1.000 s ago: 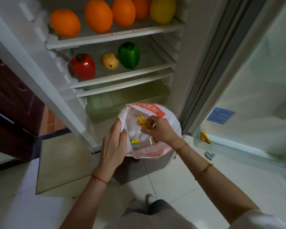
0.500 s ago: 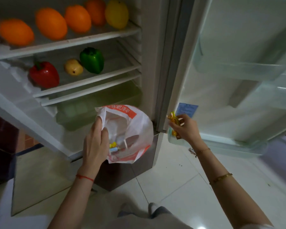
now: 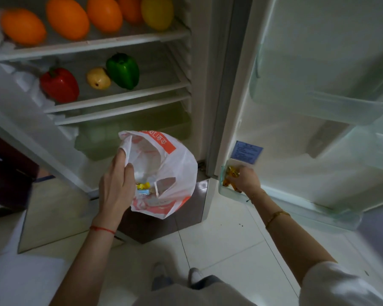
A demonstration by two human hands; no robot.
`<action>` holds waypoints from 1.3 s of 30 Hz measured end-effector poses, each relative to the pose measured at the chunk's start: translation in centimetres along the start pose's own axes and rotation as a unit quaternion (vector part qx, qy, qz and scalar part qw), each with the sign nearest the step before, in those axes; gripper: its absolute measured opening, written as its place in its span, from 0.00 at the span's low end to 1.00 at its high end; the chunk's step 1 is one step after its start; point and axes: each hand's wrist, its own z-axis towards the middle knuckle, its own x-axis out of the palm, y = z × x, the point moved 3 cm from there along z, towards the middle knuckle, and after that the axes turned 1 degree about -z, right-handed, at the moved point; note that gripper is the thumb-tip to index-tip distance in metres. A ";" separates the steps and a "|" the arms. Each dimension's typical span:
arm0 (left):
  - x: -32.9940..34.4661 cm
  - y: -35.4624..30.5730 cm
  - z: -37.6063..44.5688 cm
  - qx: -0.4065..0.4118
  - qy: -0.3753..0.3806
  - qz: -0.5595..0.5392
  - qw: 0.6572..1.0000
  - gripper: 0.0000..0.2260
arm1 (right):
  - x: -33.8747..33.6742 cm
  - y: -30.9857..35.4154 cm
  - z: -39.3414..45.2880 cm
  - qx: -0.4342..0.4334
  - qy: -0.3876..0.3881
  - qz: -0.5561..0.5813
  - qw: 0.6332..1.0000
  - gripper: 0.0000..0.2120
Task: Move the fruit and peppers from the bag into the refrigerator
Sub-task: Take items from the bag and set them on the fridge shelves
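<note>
My left hand (image 3: 116, 186) grips the rim of a white and orange plastic bag (image 3: 175, 171) held in front of the open refrigerator. Small yellow and blue packets (image 3: 143, 188) lie at the bag's bottom. My right hand (image 3: 245, 178) is inside the lowest door bin (image 3: 296, 206), closed around small yellow wrapped items (image 3: 230, 173). On the top shelf sit several oranges (image 3: 68, 17) and a yellow fruit (image 3: 157, 12). The shelf below holds a red pepper (image 3: 59, 85), a small yellow mango-like fruit (image 3: 97, 78) and a green pepper (image 3: 123, 70).
The refrigerator door (image 3: 318, 85) stands open to the right with a higher clear bin (image 3: 318, 102). A green crisper drawer (image 3: 137, 131) lies under the shelves. Dark wooden furniture (image 3: 5, 173) stands at the left. My feet (image 3: 177, 277) are on white floor tiles.
My right hand drew yellow wrapped items out of the bag, carried them right and lowered them into the bottom door bin. The left hand kept holding the bag.
</note>
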 end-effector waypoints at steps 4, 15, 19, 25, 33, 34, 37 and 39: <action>-0.4 0.1 -0.5 -0.011 -0.018 0.007 1.000 0.15 | 0.2 0.0 0.4 -0.026 0.005 -0.031 0.999 0.13; -2.1 1.8 -0.4 -0.016 -0.034 -0.031 0.999 0.20 | -2.3 7.8 -2.0 -0.137 -0.057 -0.094 0.984 0.13; -3.4 2.1 -0.4 -0.002 -0.041 -0.036 0.999 0.24 | 0.3 14.1 -4.3 -0.231 0.027 -0.084 0.969 0.14; -4.6 4.0 -0.2 -0.041 -0.028 -0.052 0.997 0.20 | 10.9 19.8 -4.2 -0.366 0.119 -0.138 0.913 0.12; -5.9 5.2 0.6 0.012 0.012 -0.088 0.996 0.22 | 21.0 23.2 0.8 -0.369 0.169 -0.268 0.874 0.24; -5.9 5.5 0.8 0.021 0.016 -0.087 0.996 0.23 | 21.6 23.2 1.2 -0.374 0.169 -0.280 0.868 0.25; -6.3 6.1 1.3 0.026 0.027 -0.090 0.995 0.22 | 22.7 23.3 1.6 -0.389 0.162 -0.296 0.857 0.25; -6.5 6.5 1.7 0.024 0.030 -0.092 0.995 0.20 | 23.4 23.3 1.8 -0.401 0.157 -0.300 0.851 0.24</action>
